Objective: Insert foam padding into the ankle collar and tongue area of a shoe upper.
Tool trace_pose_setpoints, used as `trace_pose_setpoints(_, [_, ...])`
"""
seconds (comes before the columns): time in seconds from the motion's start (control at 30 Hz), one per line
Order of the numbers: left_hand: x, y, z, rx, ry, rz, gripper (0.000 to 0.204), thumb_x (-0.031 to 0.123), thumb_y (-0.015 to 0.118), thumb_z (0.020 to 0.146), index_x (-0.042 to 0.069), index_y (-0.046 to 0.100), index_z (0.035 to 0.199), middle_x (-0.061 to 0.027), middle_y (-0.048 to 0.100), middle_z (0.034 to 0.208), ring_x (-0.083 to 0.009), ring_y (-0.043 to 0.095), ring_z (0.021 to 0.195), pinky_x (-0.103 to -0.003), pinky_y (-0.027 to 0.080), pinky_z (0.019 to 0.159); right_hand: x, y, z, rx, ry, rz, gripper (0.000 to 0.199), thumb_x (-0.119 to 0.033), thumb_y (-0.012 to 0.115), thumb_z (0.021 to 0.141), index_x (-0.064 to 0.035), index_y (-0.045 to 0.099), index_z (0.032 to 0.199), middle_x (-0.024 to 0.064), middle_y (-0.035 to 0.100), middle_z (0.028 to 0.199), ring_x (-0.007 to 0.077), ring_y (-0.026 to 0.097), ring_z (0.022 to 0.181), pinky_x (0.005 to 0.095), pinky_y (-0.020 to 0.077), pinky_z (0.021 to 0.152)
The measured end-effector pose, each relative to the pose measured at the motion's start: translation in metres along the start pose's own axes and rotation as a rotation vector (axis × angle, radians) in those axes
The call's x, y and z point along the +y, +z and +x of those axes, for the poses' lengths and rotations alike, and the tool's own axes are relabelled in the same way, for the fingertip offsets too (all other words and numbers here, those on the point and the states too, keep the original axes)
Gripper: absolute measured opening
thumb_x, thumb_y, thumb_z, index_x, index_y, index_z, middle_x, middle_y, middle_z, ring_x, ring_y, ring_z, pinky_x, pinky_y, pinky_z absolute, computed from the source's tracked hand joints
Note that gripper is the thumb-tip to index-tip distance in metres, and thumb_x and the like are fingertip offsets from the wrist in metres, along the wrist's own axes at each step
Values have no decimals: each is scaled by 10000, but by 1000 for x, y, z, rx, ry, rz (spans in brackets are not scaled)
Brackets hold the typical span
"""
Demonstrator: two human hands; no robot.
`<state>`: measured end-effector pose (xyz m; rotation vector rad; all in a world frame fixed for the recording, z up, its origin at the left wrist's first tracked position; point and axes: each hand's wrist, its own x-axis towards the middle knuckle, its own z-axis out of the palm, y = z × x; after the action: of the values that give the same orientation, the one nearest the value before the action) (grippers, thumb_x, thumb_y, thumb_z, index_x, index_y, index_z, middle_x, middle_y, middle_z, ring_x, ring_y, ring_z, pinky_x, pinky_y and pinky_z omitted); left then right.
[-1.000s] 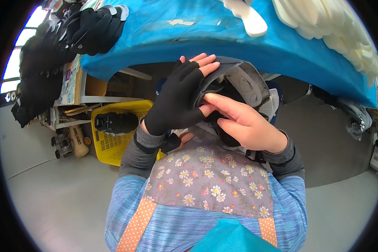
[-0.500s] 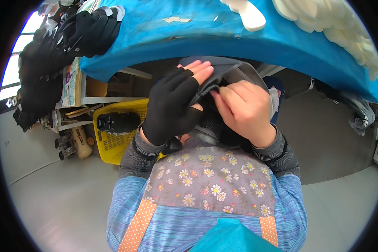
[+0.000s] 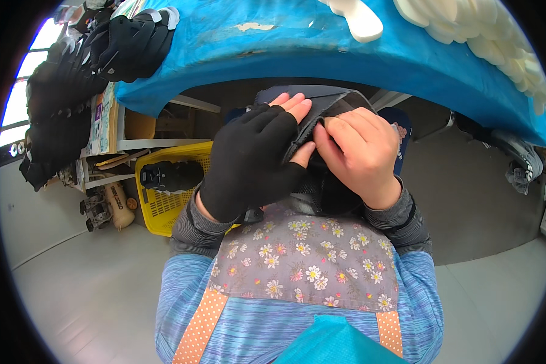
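A dark fabric piece (image 3: 285,94) with a folded, raised edge and some black mesh lies over my lap, held up between both hands. My left hand (image 3: 255,158), in a black fingerless glove, presses its fingers along the top of the piece, with the thumb below the folded edge. At the same edge, just to the right, my bare right hand (image 3: 361,151) pinches the fabric between thumb and curled fingers. The underside of the piece is mostly hidden by my hands.
A blue-covered table (image 3: 273,57) curves ahead, with white foam pieces (image 3: 467,27) piled at its right. Stacked black padded pieces (image 3: 130,48) stand at the left. A yellow basket (image 3: 158,212) holding a black item sits left of my lap.
Both hands have shifted slightly, the left one to the right. My left thumb now shows closer to the right hand's pinch. The fabric piece lies flatter at its far edge.
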<state>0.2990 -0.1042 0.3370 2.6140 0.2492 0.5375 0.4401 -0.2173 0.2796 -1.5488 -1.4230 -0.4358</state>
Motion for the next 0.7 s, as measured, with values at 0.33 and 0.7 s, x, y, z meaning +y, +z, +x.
trace_pose_setpoints(0.33, [23, -24, 10, -183, -104, 232, 688, 331, 828, 680, 17, 561, 1231, -166, 647, 1073, -340, 649, 948, -395, 525, 784, -4, 4, -1, -60, -47, 38, 128, -116, 723, 712, -84, 600, 721, 16, 531, 656, 187, 547, 600, 305, 448, 529])
trace_pose_setpoints(0.7, [8, -21, -3, -184, -10, 275, 482, -27, 565, 769, 24, 579, 1248, -148, 585, 1278, -338, 566, 1180, -388, 489, 930, -9, 16, -20, -382, 316, 166, 200, -212, 750, 711, -53, 631, 732, 66, 617, 705, 247, 617, 644, 358, 480, 551])
